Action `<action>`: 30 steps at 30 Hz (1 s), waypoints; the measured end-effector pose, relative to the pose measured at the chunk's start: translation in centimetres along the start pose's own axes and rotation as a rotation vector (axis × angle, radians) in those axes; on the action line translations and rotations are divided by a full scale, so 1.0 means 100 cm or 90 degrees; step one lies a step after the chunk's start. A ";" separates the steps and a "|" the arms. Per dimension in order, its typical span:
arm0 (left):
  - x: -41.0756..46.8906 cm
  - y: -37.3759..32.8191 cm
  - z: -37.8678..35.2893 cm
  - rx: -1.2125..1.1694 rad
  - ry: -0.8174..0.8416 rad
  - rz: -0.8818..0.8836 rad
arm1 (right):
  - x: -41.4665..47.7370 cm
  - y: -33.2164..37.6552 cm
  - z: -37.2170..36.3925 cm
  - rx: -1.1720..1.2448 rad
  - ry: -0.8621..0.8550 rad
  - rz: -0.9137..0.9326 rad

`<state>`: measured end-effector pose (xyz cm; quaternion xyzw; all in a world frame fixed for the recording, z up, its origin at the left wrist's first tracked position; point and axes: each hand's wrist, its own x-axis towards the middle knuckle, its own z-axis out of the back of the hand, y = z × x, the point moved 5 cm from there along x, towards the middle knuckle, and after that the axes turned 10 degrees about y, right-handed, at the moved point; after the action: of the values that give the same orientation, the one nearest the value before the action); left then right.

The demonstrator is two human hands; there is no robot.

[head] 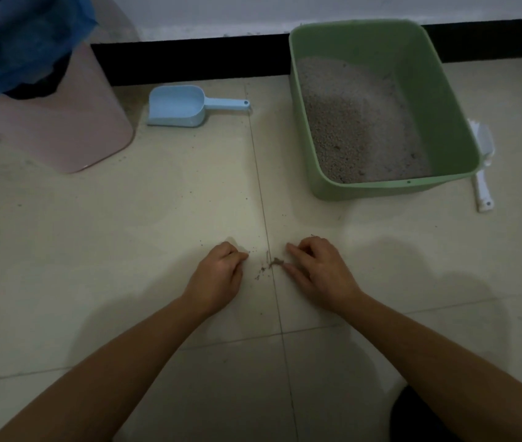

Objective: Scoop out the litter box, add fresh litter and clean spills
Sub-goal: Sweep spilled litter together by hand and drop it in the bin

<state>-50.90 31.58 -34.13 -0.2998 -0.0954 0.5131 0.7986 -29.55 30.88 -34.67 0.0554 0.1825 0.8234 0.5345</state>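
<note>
Litter box (377, 190), green and holding grey litter (358, 122), sits on the tiled floor (125, 237) by the wall, a white scoop (482, 189) just beside it. Spilled grains (271, 263) lie on a tile seam between both hands. The left hand (218, 272) is curled, its contents hidden. The right hand (317, 269) reaches thumb and forefinger to the grains; whether it pinches any is unclear. A blue scoop (178, 106) lies near a pink bin (62, 132).
</note>
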 end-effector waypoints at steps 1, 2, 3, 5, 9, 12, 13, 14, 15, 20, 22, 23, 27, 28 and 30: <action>-0.001 0.001 -0.001 0.001 -0.003 0.002 | -0.004 -0.002 -0.002 -0.062 0.037 -0.029; -0.002 0.001 -0.001 0.000 -0.008 0.005 | -0.009 -0.004 -0.006 -0.107 0.079 -0.062; -0.002 0.003 0.000 -0.002 -0.014 0.009 | -0.013 -0.006 -0.010 -0.127 0.115 -0.089; -0.002 0.006 0.002 -0.002 -0.026 0.011 | -0.018 -0.003 -0.020 -0.125 0.162 -0.112; 0.000 0.012 0.007 0.008 -0.049 0.017 | -0.018 0.012 -0.029 -0.129 0.166 -0.098; -0.001 0.013 0.008 0.006 -0.045 0.017 | -0.018 0.025 -0.037 -0.127 0.174 -0.069; -0.001 0.014 0.008 0.008 -0.043 0.019 | -0.018 0.029 -0.039 -0.126 0.177 -0.063; -0.001 0.014 0.007 0.010 -0.042 0.023 | -0.018 0.031 -0.040 -0.125 0.179 -0.057; -0.001 0.015 0.007 0.012 -0.044 0.027 | -0.018 0.031 -0.040 -0.123 0.177 -0.048; -0.001 0.015 0.009 0.011 -0.049 0.026 | -0.009 0.023 -0.013 0.001 0.025 -0.024; 0.000 0.015 0.009 0.010 -0.043 0.033 | -0.006 0.013 -0.003 0.122 -0.049 -0.109; 0.001 0.015 0.009 0.008 -0.038 0.038 | -0.006 0.009 -0.001 0.188 -0.047 -0.162; 0.001 0.014 0.011 0.002 -0.020 0.047 | -0.005 0.001 -0.001 0.234 -0.016 -0.207; 0.001 0.014 0.012 0.004 -0.016 0.047 | -0.005 0.003 0.001 0.199 -0.027 -0.178; 0.001 0.013 0.013 0.006 -0.013 0.049 | -0.005 0.010 0.001 0.147 -0.033 -0.118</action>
<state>-52.45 32.54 -33.86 -0.2939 -0.0897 0.5469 0.7788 -30.13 30.14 -34.15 0.1207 0.2662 0.7422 0.6031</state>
